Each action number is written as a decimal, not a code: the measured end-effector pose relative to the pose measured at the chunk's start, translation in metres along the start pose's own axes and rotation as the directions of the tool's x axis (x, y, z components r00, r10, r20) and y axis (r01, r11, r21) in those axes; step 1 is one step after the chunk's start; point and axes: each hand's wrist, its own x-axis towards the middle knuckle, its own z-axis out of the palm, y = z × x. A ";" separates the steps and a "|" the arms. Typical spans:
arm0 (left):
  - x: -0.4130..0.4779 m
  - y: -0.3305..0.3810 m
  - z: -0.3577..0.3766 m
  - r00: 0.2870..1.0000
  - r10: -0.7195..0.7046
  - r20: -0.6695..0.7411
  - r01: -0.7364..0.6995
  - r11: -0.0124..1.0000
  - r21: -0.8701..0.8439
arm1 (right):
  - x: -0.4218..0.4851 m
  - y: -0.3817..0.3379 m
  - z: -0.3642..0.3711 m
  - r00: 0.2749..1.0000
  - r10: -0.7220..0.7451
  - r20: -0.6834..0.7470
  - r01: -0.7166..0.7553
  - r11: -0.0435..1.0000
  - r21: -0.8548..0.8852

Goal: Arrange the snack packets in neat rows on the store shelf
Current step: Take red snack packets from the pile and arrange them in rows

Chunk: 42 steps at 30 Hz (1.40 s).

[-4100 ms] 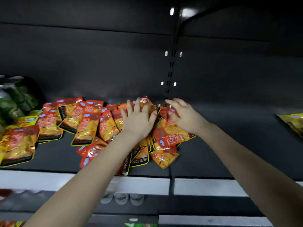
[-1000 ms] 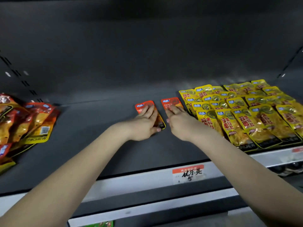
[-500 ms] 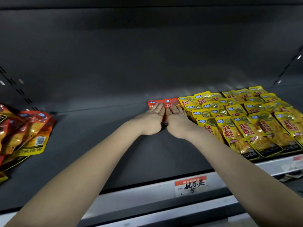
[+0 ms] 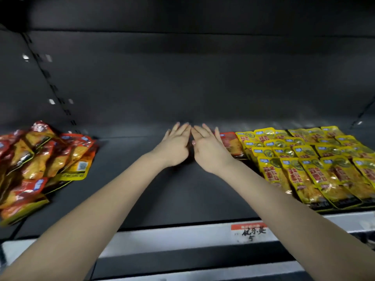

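My left hand (image 4: 175, 144) and my right hand (image 4: 207, 146) lie side by side at the back middle of the dark shelf (image 4: 142, 189), fingers straight and pointing at the back wall. An orange-red snack packet (image 4: 231, 144) shows just right of my right hand, against the rows of yellow packets (image 4: 308, 159). Whatever is under my palms is hidden. A loose heap of orange-red packets (image 4: 40, 159) lies at the left end of the shelf.
The shelf's white front rail (image 4: 182, 238) carries a handwritten price label (image 4: 251, 233). Slotted uprights (image 4: 50, 78) run up the dark back wall at left. A bare stretch of shelf separates the heap from my hands.
My hands have slid further back on the shelf, pressed together. The orange-red packets they were pushing are now largely hidden under them; one shows at the right beside the yellow rows.
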 end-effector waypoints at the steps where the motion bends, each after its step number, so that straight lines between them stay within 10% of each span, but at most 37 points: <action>1: -0.009 -0.011 -0.007 0.999 -0.035 -0.035 0.036 0.999 0.018 | 0.006 -0.015 0.002 1.000 -0.023 0.002 0.023 1.000 0.010; 12: -0.141 -0.169 -0.072 0.904 -0.398 -0.154 0.420 0.895 0.150 | 0.070 -0.184 0.058 0.939 -0.272 0.211 0.214 0.941 0.264; 23: -0.165 -0.223 -0.084 0.912 -0.359 -0.197 0.401 0.879 0.256 | 0.104 -0.244 0.078 0.958 -0.223 0.181 0.128 0.896 0.426; 27: -0.156 -0.230 -0.086 0.910 -0.405 -0.092 0.409 0.835 0.367 | 0.117 -0.246 0.087 0.995 0.085 0.055 -0.099 0.705 0.702; 32: -0.140 -0.232 -0.096 0.873 -0.485 0.047 0.424 0.804 0.416 | 0.128 -0.242 0.098 0.925 0.209 0.317 -0.366 0.272 0.890; 42: -0.119 -0.236 -0.109 0.922 -0.381 -0.064 0.386 0.900 0.199 | 0.109 -0.194 0.083 0.935 0.288 0.206 -0.288 0.280 0.916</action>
